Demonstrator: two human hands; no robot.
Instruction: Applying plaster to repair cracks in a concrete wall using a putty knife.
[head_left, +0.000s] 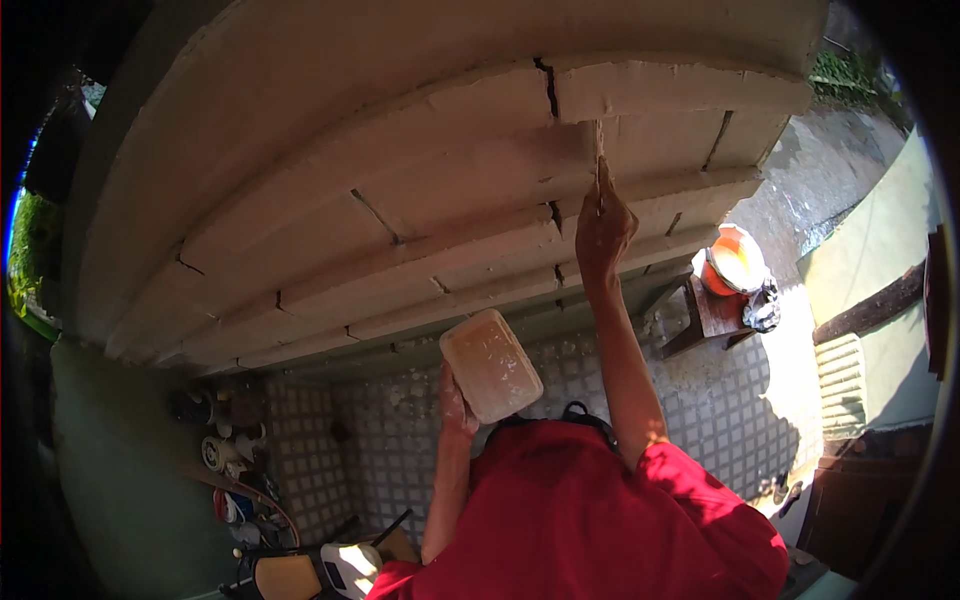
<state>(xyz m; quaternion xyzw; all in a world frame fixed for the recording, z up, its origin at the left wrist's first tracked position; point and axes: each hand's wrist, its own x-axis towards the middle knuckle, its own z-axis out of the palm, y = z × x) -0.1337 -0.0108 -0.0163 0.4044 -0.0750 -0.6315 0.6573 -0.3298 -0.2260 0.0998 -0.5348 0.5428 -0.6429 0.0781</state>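
My left hand (455,405) is closed on the side of a rectangular plastic tub (490,365), which is tilted and smeared with pale paste or paint. My right arm reaches up to a beige wall (480,165) built in stepped, board-like bands. In the fingers of my right hand (605,225) is a slim, pale-smeared tool (600,137), its tip at the wall just under a raised ledge. Whether it is a brush or a putty knife seen edge-on, I cannot tell. Dark cracks (548,88) and short joints run across the bands, one left of the tool.
To the right, an orange bucket (735,262) stands on a small wooden stool (718,312), with a crumpled plastic bag (762,306) beside it. Spattered checked tiles (400,440) cover the floor. Jars and cans (222,450) line the left wall. A chair (288,577) stands at lower left.
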